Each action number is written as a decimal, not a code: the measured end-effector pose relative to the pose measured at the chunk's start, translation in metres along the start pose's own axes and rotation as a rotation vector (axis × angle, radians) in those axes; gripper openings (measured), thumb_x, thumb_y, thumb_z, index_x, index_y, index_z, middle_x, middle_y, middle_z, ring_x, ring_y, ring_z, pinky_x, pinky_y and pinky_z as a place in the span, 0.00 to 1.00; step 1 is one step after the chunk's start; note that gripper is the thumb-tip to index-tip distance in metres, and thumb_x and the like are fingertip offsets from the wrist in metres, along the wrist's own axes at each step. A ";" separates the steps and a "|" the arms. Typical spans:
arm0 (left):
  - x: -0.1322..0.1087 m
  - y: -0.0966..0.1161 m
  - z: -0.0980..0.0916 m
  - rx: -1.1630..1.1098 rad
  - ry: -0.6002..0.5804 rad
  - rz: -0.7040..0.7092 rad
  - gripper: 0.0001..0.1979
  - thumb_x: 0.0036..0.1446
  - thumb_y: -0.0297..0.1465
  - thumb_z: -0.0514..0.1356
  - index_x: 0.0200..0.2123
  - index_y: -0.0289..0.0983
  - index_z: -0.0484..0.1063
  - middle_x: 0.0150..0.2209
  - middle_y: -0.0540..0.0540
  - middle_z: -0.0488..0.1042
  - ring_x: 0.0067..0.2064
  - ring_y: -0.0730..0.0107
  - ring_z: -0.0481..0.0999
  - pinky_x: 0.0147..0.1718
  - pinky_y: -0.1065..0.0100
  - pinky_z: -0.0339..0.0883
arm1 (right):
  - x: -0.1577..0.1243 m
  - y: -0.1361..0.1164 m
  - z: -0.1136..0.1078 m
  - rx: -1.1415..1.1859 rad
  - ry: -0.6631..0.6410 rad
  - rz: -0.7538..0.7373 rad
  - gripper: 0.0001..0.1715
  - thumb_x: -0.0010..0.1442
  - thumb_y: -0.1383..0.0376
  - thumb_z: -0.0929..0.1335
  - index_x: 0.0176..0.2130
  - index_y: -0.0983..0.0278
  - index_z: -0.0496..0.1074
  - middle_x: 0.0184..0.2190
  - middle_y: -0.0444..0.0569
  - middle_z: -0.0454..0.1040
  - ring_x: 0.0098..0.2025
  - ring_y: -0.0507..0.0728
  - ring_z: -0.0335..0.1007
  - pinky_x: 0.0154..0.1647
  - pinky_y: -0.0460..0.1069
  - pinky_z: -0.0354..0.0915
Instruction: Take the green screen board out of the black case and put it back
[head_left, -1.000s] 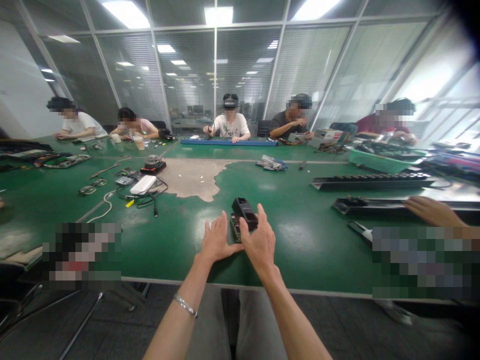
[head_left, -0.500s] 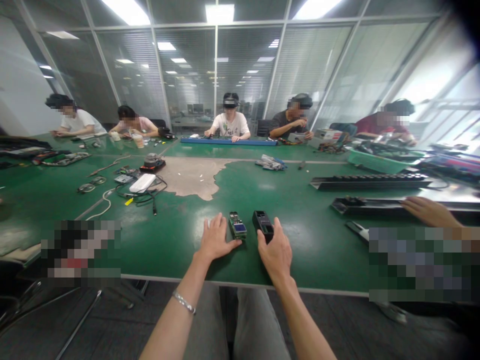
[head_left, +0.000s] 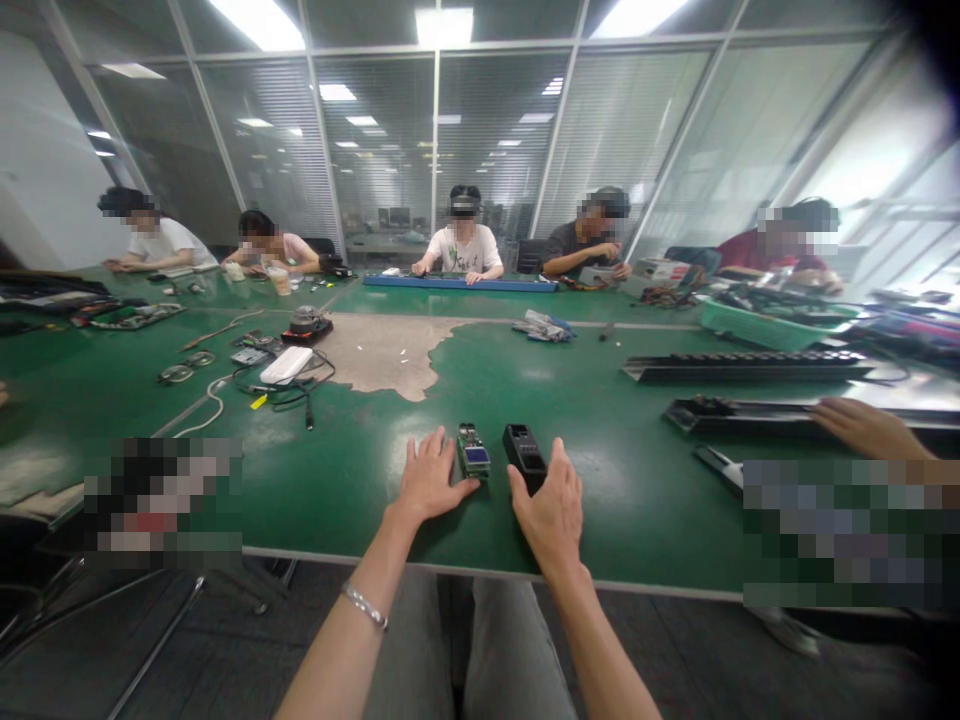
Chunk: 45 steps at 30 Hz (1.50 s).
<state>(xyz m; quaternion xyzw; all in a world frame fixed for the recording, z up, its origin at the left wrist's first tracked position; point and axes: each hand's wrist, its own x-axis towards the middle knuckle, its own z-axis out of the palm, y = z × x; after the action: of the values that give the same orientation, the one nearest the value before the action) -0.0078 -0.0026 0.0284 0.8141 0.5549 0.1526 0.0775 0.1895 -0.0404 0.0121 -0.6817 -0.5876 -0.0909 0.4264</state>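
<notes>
Shifted right from atop the board (head_left: 474,455), the case (head_left: 523,447) lay beside it on the surface (head_left: 637,480), the right hand (head_left: 551,510) curved around its near end, grip unclear, the left hand (head_left: 429,480) splayed beside the board, which called for edge-only handling.

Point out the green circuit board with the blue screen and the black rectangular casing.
Green circuit board with blue screen (head_left: 475,455): head view, on its screen.
Black rectangular casing (head_left: 523,449): head view, on its upper face.

Green counter (head_left: 630,480) here, circuit board (head_left: 473,456) just beside the black case (head_left: 524,446), blue bar (head_left: 459,283) far across, basket (head_left: 772,329) right!
</notes>
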 end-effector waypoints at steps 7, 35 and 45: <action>0.000 -0.001 0.000 0.000 0.008 0.018 0.40 0.57 0.58 0.53 0.65 0.43 0.56 0.70 0.37 0.48 0.69 0.47 0.48 0.65 0.41 0.33 | 0.000 0.005 0.004 -0.041 -0.113 0.018 0.38 0.64 0.56 0.60 0.65 0.76 0.53 0.55 0.68 0.69 0.55 0.67 0.67 0.54 0.61 0.63; -0.001 -0.008 0.008 -0.087 0.040 0.011 0.58 0.49 0.51 0.57 0.69 0.30 0.27 0.70 0.33 0.44 0.70 0.51 0.44 0.66 0.45 0.32 | 0.013 -0.092 -0.001 -0.084 -0.228 0.007 0.40 0.64 0.56 0.62 0.67 0.71 0.49 0.50 0.63 0.74 0.48 0.65 0.73 0.46 0.55 0.64; -0.001 -0.008 0.010 -0.096 0.049 0.005 0.55 0.52 0.46 0.55 0.68 0.29 0.21 0.69 0.33 0.47 0.70 0.51 0.44 0.66 0.45 0.32 | -0.001 -0.086 0.006 -0.106 -0.239 -0.014 0.40 0.63 0.56 0.63 0.67 0.71 0.49 0.49 0.62 0.74 0.47 0.65 0.73 0.46 0.54 0.64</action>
<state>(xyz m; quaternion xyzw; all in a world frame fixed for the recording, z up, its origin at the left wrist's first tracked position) -0.0119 -0.0005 0.0168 0.8069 0.5466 0.1990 0.1023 0.1114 -0.0413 0.0487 -0.7051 -0.6334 -0.0430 0.3161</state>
